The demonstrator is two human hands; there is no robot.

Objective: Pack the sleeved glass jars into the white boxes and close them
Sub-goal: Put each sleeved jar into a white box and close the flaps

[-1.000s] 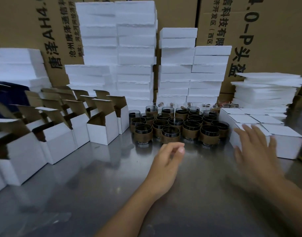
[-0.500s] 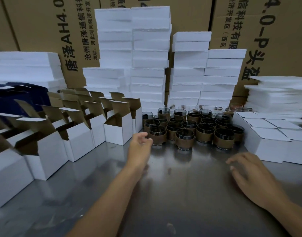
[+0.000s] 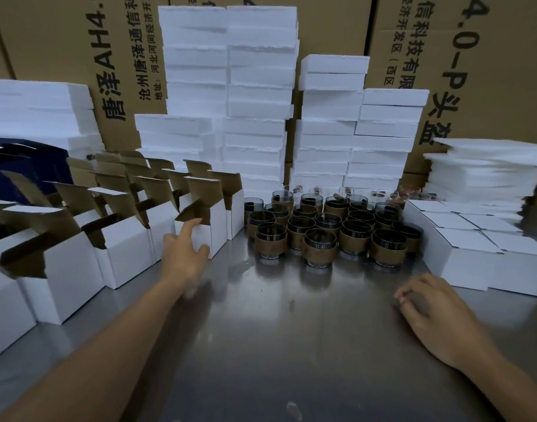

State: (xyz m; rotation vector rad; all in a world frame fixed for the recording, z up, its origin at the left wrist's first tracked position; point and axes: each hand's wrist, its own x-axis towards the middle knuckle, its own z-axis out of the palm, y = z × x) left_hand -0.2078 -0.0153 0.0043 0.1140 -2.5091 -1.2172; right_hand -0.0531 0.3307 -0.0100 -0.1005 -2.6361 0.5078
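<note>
Several glass jars with brown sleeves [image 3: 322, 236] stand clustered at the middle back of the steel table [image 3: 291, 330]. To their left stand rows of open white boxes with raised brown flaps; the nearest open box [image 3: 214, 220] is beside the jars. My left hand [image 3: 183, 249] reaches to that box, fingers spread, index finger touching its front near the rim and thumb against its lower front. My right hand [image 3: 428, 312] rests on the table at the right with loosely curled fingers and holds nothing. Closed white boxes [image 3: 474, 254] sit to the right of the jars.
Tall stacks of white foam blocks [image 3: 261, 117] rise behind the jars, with more foam [image 3: 32, 111] at the far left and thin foam sheets [image 3: 486, 175] at the right. Large brown cartons [image 3: 474, 56] form the back wall. A dark blue box [image 3: 23, 166] sits at the left.
My left hand has moved left from the front of the jars to the nearest open box. My right hand has drawn back from the closed boxes and settled on the table.
</note>
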